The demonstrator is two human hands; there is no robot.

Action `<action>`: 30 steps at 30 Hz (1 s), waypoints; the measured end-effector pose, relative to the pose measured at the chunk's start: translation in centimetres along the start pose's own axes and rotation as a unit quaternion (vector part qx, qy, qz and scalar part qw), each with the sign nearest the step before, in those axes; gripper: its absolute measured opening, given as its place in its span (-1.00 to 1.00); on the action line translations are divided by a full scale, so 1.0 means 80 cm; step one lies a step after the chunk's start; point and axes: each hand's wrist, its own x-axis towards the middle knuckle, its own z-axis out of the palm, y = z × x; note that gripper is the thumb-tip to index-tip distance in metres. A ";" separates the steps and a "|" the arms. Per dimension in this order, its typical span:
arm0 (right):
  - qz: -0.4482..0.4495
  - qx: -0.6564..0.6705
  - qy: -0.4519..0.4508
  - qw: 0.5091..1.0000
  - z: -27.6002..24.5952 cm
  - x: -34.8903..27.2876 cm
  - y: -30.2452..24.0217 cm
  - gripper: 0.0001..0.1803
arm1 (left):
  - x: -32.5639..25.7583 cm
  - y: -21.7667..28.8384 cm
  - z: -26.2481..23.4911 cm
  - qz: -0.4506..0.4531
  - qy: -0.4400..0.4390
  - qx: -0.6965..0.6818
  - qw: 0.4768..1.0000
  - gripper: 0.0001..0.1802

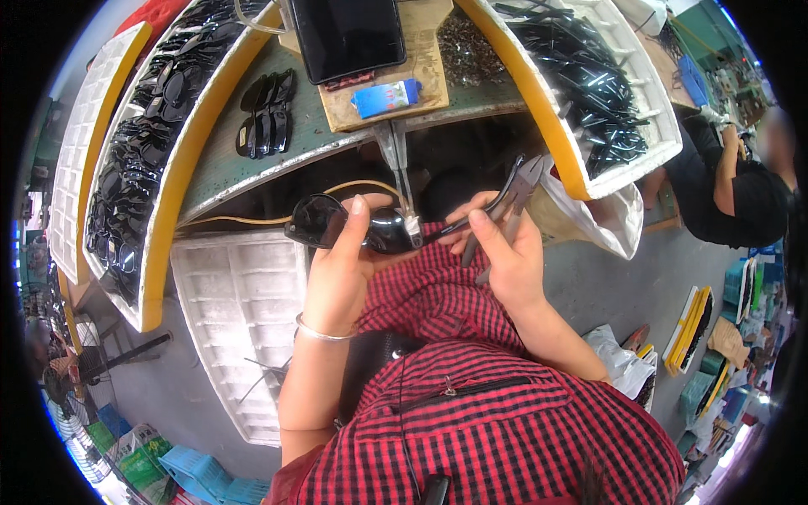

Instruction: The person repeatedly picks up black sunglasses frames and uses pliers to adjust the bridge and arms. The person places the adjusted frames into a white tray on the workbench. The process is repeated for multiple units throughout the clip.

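My left hand (341,265) holds a pair of black sunglasses (349,225) by the front, thumb across one dark lens. My right hand (505,257) grips a pair of grey pliers (513,194), jaws pointing up and away, and its fingers also pinch a thin black temple arm (454,227) that meets the glasses' corner. That corner sits under the tip of a metal tool (402,181) fixed to the bench edge. Both hands are above my lap in a red-and-black checked shirt.
White foam trays of black sunglass fronts (147,126) stand on the left and of temple arms (589,76) on the right. An empty white tray (244,328) lies by my left knee. Dark tablet (349,34) on a wooden block. Another person (741,185) sits far right.
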 end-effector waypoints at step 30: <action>0.000 0.008 -0.018 1.000 -0.014 -0.001 0.000 -0.80 | -0.006 -0.001 -0.001 0.040 -0.012 0.007 0.999 -0.56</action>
